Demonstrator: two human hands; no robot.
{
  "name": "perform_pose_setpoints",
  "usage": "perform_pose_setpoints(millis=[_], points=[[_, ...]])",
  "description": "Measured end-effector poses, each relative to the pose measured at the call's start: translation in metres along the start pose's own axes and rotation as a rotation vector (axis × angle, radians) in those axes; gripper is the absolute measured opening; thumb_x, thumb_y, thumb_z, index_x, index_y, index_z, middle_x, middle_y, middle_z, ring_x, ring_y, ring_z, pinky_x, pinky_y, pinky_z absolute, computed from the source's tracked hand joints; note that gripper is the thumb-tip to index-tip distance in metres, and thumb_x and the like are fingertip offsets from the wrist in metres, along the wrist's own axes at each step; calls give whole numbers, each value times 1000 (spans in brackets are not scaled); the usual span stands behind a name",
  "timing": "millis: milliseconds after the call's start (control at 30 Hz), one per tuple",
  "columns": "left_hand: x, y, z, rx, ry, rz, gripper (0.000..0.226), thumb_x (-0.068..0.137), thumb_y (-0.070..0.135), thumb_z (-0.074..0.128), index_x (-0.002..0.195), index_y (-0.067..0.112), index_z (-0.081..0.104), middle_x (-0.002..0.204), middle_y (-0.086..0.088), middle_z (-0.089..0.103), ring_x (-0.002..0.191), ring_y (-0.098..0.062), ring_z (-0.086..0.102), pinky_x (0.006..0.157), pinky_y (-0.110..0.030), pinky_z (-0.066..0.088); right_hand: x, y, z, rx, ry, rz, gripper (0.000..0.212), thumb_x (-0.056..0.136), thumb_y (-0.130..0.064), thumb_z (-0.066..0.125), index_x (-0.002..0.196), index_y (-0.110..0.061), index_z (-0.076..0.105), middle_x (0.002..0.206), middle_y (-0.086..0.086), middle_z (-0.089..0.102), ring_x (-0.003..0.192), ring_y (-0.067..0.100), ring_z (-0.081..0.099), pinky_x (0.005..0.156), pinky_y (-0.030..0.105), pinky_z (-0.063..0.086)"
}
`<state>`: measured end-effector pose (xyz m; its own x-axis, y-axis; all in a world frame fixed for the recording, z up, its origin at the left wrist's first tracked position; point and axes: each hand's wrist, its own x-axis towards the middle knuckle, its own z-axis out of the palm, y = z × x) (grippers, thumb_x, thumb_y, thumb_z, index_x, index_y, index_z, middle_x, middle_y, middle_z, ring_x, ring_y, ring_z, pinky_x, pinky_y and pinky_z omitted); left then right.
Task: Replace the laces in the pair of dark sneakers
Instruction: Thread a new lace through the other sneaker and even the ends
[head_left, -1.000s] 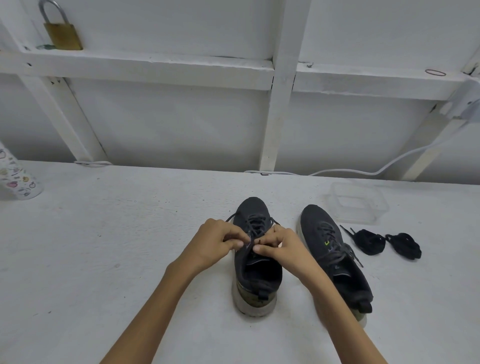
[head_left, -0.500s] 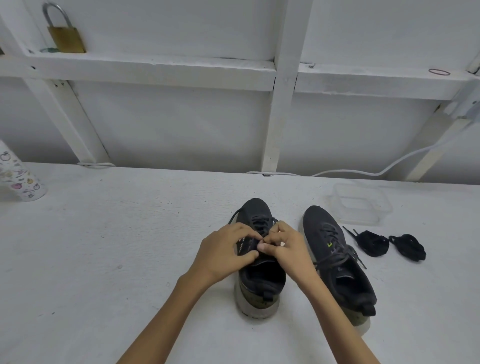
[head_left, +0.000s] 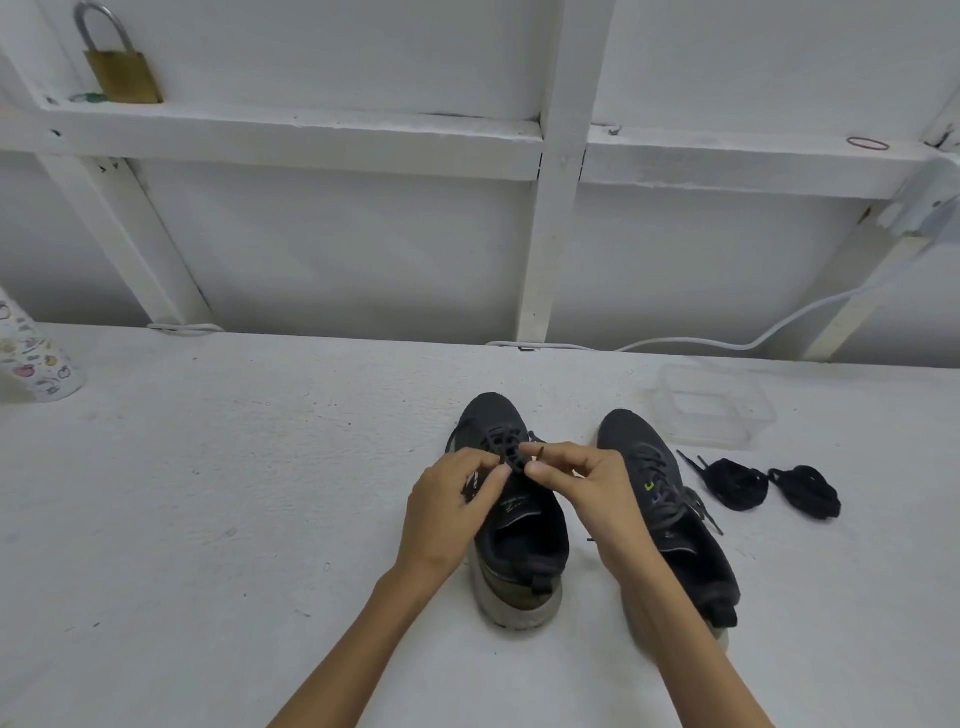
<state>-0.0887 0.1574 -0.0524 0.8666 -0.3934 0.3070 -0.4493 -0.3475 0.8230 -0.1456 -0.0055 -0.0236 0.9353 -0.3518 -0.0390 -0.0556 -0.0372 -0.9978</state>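
Dark mesh sneaker with a pale, scuffed sole (head_left: 522, 545), standing toe-away on the white painted tabletop (head_left: 234, 493) directly in front of the person. The left hand (head_left: 452, 504) and right hand (head_left: 587, 493) meet over its upper eyelets with fingers curled. Each thumb and forefinger pinches the dark lace (head_left: 506, 447) at the top crossing, and a lace tip shows beside the right forefinger.

Step in hand, as judged: loosening the old lace of this first shoe, early in the task. The next move likely calls for drawing the freed end back through one eyelet at a time while the other hand steadies the tongue. The lace is thin, limp and close in colour to the upper, so the crossings are hard to read.

Just to the right stands the second dark sneaker (head_left: 670, 519), fully laced, its ends trailing. Beside it lie two coiled black lace bundles (head_left: 737, 483), probably the replacements. A clear plastic tub (head_left: 711, 410) sits beyond them.
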Motion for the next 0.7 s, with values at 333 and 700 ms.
perform_pose_setpoints(millis=[333,700], points=[[-4,-1,6,60,-48,71,20,91,40,54,91,24,67,90,16,64,90,-9,60,76,-22,48,-1,-11,10,22,-25,-64,19,82,-3,73,93,-18,79,84,3,72,90,26,68,88,36,57],[-1,23,17,-210,-44,14,40,83,16,74,121,21,63,113,15,66,109,-4,61,91,-14,46,0,-9,5,-122,-40,-174,22,81,2,72,78,-18,78,77,-2,71,81,20,68,73,29,54]])
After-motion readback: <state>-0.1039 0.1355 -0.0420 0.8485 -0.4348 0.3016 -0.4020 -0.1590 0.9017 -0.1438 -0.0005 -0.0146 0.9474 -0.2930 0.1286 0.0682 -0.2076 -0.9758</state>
